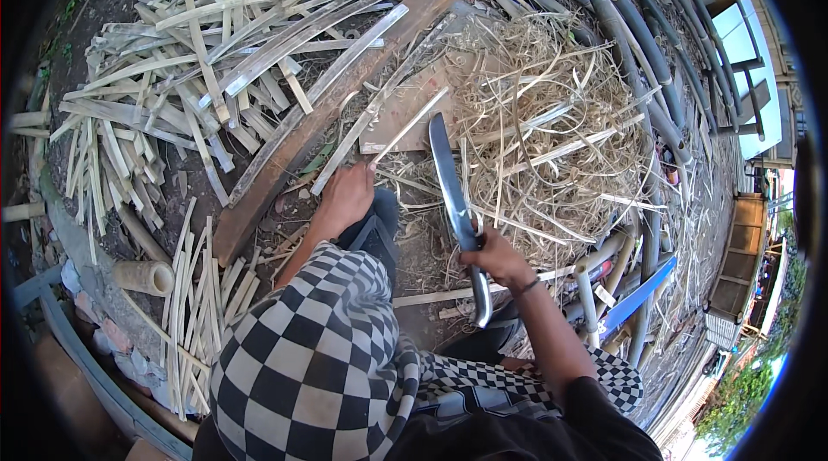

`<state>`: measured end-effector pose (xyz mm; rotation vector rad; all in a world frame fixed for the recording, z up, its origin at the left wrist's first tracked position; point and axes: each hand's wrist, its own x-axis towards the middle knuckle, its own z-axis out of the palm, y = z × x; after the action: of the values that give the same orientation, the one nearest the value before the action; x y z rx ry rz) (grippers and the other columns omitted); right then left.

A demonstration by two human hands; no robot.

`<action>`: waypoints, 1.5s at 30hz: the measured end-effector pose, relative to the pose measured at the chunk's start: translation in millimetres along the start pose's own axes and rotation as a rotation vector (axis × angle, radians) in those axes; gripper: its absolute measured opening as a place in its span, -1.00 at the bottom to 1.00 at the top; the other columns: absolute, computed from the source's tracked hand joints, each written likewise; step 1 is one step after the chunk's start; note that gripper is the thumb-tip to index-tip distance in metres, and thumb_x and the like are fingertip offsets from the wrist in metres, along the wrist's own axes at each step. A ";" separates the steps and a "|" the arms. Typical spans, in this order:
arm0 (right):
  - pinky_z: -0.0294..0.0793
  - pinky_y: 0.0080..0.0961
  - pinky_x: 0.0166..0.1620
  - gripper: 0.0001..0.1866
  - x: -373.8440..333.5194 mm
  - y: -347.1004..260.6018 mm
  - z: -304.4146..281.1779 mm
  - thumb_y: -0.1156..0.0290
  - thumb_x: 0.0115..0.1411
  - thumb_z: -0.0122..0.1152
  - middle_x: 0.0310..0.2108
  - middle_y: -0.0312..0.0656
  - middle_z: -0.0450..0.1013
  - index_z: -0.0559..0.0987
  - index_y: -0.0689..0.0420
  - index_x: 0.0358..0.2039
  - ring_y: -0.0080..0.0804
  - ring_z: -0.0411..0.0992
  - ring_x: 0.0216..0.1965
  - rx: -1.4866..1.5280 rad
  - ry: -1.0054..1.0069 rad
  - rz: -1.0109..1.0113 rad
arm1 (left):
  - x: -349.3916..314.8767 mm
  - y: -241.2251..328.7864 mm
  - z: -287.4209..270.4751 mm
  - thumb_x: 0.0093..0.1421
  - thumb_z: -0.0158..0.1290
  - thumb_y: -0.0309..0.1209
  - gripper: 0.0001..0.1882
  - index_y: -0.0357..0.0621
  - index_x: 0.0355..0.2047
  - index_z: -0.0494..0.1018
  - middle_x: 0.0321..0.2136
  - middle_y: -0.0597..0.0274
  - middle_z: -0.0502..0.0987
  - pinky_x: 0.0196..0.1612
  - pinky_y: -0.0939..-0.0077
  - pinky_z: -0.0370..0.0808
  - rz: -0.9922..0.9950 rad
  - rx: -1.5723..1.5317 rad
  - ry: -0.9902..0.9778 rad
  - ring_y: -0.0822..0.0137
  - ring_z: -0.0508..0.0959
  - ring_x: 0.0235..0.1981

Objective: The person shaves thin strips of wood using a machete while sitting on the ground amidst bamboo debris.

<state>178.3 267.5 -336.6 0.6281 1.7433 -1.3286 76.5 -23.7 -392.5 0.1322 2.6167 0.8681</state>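
My left hand (347, 195) is closed around the near end of a slim pale bamboo strip (410, 126). The strip slants up and to the right, over a flat brown board (398, 112). In my right hand (500, 259) is a machete (448, 169), gripped by its handle. Its long blade points up and away, its tip near the far end of the strip; I cannot tell whether they touch. Beyond the blade lies a heap of curled bamboo shavings (552, 129). A black-and-white checkered cloth (310, 336) covers my lap and left leg.
A long brown plank (435, 6) runs diagonally past my left hand. Split bamboo pieces (185, 73) are piled at the far left, with thin strips (194, 314) and a bamboo tube (145, 277) nearer. Poles (642, 25) lie at the far right, a blue-edged tool (636, 299) at the right.
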 end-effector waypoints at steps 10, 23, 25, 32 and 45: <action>0.42 -0.43 -0.65 -0.79 -4.4 -60.7 10.7 0.33 0.35 0.10 -0.67 -0.12 0.47 0.46 0.16 -0.09 -0.37 0.48 -0.68 -0.294 0.395 -0.477 | -17.1 27.0 14.6 0.41 -0.23 -0.26 -0.62 -0.33 -0.33 0.44 -0.40 -0.39 0.54 -0.17 -0.17 0.47 -0.019 -0.085 0.006 -0.34 0.56 -0.27; 0.48 -0.01 -0.43 -0.74 75.7 -63.6 25.1 0.51 0.05 0.05 -0.57 0.09 0.48 0.40 0.23 -0.20 0.10 0.51 -0.52 -1.060 0.467 -0.629 | -33.7 17.2 29.7 0.37 -0.21 -0.35 -0.66 -0.42 -0.05 0.32 -0.27 -0.45 0.53 -0.11 -0.15 0.46 -0.042 -0.050 -0.243 -0.41 0.53 -0.21; 0.49 0.00 -0.42 -0.73 75.5 -60.0 26.1 0.51 0.04 0.07 -0.58 0.13 0.49 0.42 0.19 -0.18 0.10 0.53 -0.50 -1.054 0.511 -0.615 | -30.3 6.6 33.2 0.43 -0.21 -0.26 -0.67 -0.31 -0.05 0.31 -0.41 -0.19 0.57 -0.39 0.05 0.51 0.171 -0.216 -0.120 -0.11 0.61 -0.44; 0.50 -0.02 -0.44 -0.75 72.7 -57.9 30.9 0.49 0.06 0.09 -0.62 0.11 0.49 0.41 0.21 -0.21 0.09 0.54 -0.52 -1.106 0.486 -0.595 | -49.2 19.1 30.6 0.50 -0.33 -0.10 -0.60 -0.10 -0.28 0.36 -0.70 0.46 0.13 -0.74 0.66 0.00 -0.407 -1.071 -0.353 0.65 0.07 -0.76; 0.53 -0.09 -0.45 -0.82 68.8 -53.2 21.3 0.48 0.07 0.09 -0.58 0.08 0.52 0.42 0.26 -0.29 0.03 0.56 -0.51 -1.170 0.411 -0.707 | -46.1 26.8 62.1 0.45 -0.27 -0.21 -0.59 -0.29 -0.32 0.43 -0.47 -0.19 0.52 -0.22 -0.05 0.44 0.013 -0.189 0.071 -0.24 0.53 -0.39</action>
<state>106.8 224.2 -368.7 -0.4606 2.7884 -0.3329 142.0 23.0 -407.4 0.0690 2.5836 1.1377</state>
